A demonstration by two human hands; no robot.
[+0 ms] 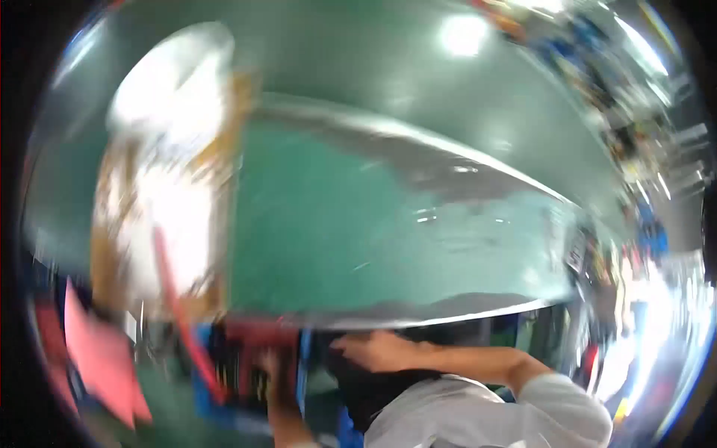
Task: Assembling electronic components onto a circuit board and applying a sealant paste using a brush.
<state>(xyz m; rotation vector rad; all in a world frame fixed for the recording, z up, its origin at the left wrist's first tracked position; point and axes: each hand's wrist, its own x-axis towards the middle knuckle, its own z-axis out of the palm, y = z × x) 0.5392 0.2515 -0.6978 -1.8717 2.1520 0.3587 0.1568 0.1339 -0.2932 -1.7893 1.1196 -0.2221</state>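
Note:
Motion smears much of the head view. My left hand (271, 367) reaches down beside a dark red crate-like thing (261, 328) below the table's near edge; its fingers are blurred, and whether it holds anything is unclear. My right hand (379, 352) hangs just off the near edge of the green table (328, 224), in front of my dark trousers (366, 384). Its fingers point left and are too smeared to read.
A cardboard box (104, 254) with white plastic wrapping (175, 82) stands at the table's left end. A red strip (175, 299) slants down from it. Pink sheet-like material (101, 358) is at lower left. Blurred shelves or goods (620, 134) line the right.

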